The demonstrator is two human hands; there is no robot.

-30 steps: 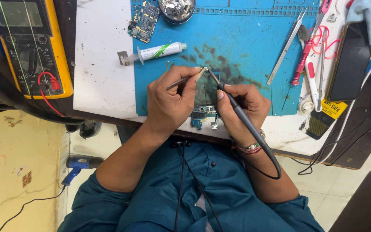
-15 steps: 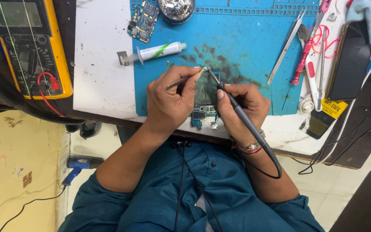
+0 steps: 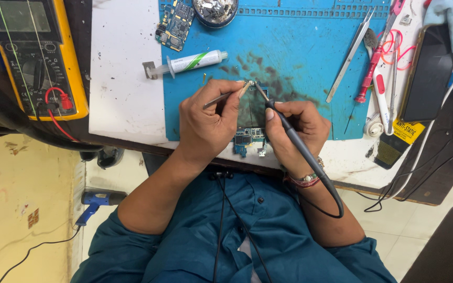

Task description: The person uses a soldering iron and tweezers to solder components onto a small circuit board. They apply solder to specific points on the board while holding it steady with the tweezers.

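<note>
Left hand [image 3: 208,123] pinched on tweezers [image 3: 226,96], tips meeting the iron's tip above the fingers. Right hand [image 3: 294,128] clenched round a soldering iron [image 3: 289,133], cable looping down past the wrist. Between both hands, a small circuit board [image 3: 248,140] on the blue mat [image 3: 300,57], near the tabletop [image 3: 124,89] edge. Beyond: syringe [image 3: 190,63], second board [image 3: 174,24], multimeter [image 3: 38,57] far left, spare tweezers [image 3: 349,55] to the right.
</note>
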